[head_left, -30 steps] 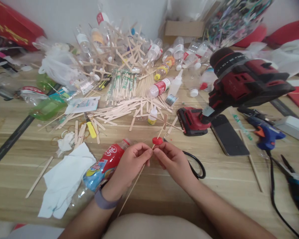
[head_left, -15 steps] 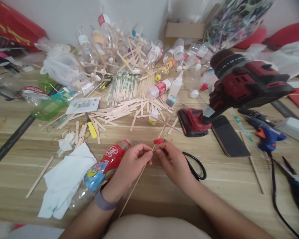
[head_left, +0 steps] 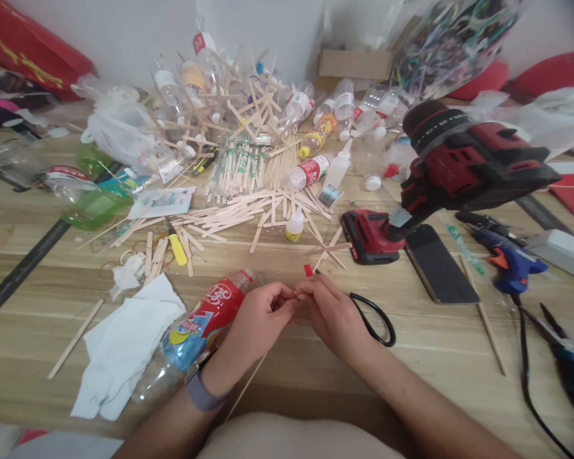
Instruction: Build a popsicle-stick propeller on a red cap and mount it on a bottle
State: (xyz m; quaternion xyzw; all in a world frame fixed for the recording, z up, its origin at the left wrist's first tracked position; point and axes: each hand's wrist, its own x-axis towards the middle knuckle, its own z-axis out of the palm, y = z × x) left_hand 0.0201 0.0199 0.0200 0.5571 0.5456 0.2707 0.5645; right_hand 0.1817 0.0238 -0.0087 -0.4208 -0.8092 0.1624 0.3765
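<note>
My left hand is closed around a thin wooden stick, whose lower end slants down towards my body. My right hand meets it fingertip to fingertip, pinched on the upper part of the same stick; the exact grip is hidden by the fingers. Just beyond the right fingers shows a small red piece. Crossed flat craft sticks lie past it, around the stick's far end. Beside my left forearm a clear plastic bottle with a red and blue label lies on its side.
A red cordless drill stands at the right, near a phone and a blue glue gun. Loose craft sticks and several bottles fill the back. White paper lies left; a black cable loop lies by my right wrist.
The stick's upper end has swung right and lower, with the crossed craft sticks turned. My right fingers have closed in over the stick against my left fingertips.
</note>
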